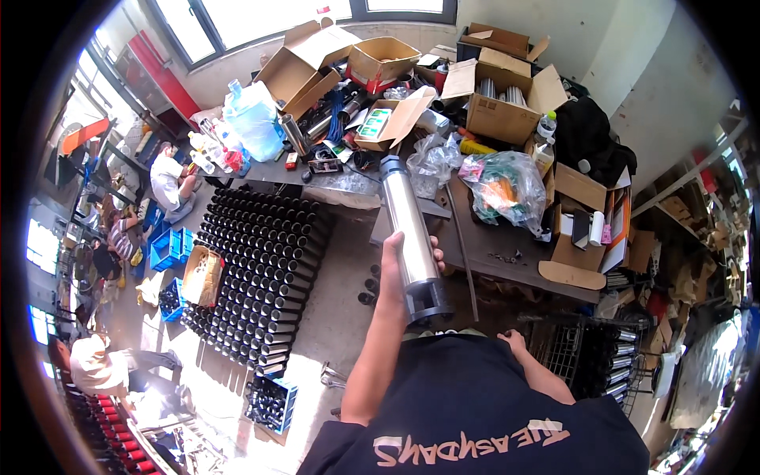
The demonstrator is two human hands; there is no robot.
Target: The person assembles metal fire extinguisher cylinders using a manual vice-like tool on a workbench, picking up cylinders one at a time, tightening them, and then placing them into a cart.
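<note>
My left hand (391, 257) is wrapped round a shiny steel cylinder (405, 226) with dark end pieces, which looks like a pump body. It is held tilted in front of my body, its narrow dark end pointing toward the bench. The wider end (427, 301), nearest me, has an opening in its side. My right hand (514, 340) is low beside my waist, apart from the cylinder and close to a wire basket (564, 348). Its fingers are mostly hidden, so whether it grips anything does not show.
Cardboard boxes (499, 115), a plastic bag of parts (507, 190) and a blue water jug (253, 119) crowd the bench (507, 269). A thin rod (461, 245) leans at its edge. Rows of black tubes (261, 261) stand on the floor at left. Other people (168, 180) sit farther left.
</note>
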